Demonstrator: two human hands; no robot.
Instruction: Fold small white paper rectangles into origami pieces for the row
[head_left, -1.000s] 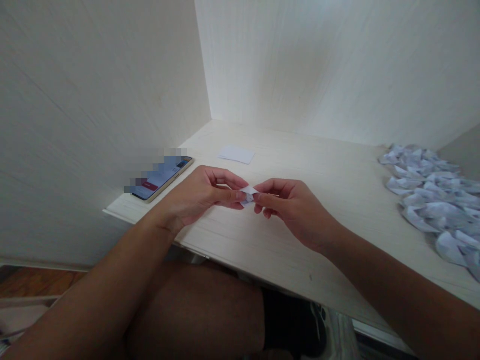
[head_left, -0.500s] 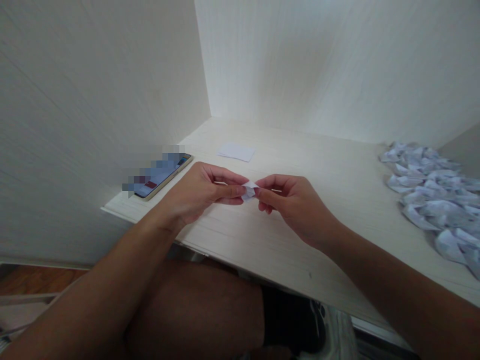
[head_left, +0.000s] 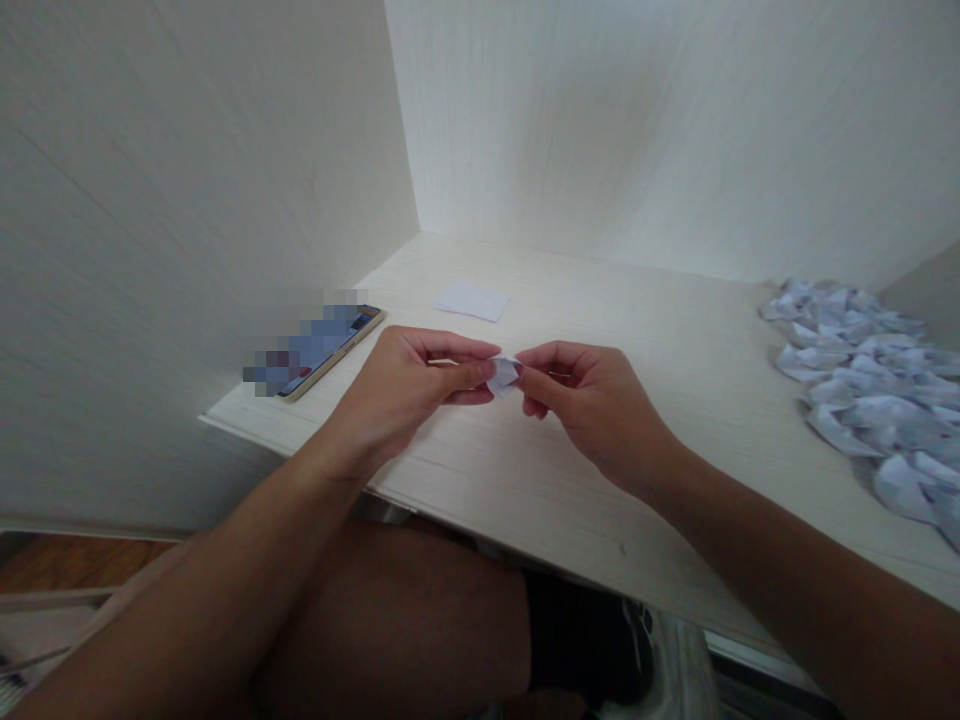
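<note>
Between my two hands, above the pale table, is a small piece of folded white paper (head_left: 504,374). My left hand (head_left: 427,378) pinches its left side with thumb and fingers. On the opposite side, my right hand (head_left: 581,385) grips the paper's edge between thumb and forefinger, its other fingers curled beneath. The fingertips cover part of the folds. Just beyond my left hand, flat white paper slips (head_left: 472,300) lie on the tabletop.
A smartphone (head_left: 330,352), partly blurred out, lies by the left wall. Many folded white paper pieces (head_left: 874,385) are lined up in rows at the right. The table (head_left: 675,310) meets a back wall, and its front edge runs above my leg.
The paper has turned slightly in my fingers, and more of its inner fold faces me. Both hands have barely shifted, still pinching it.
</note>
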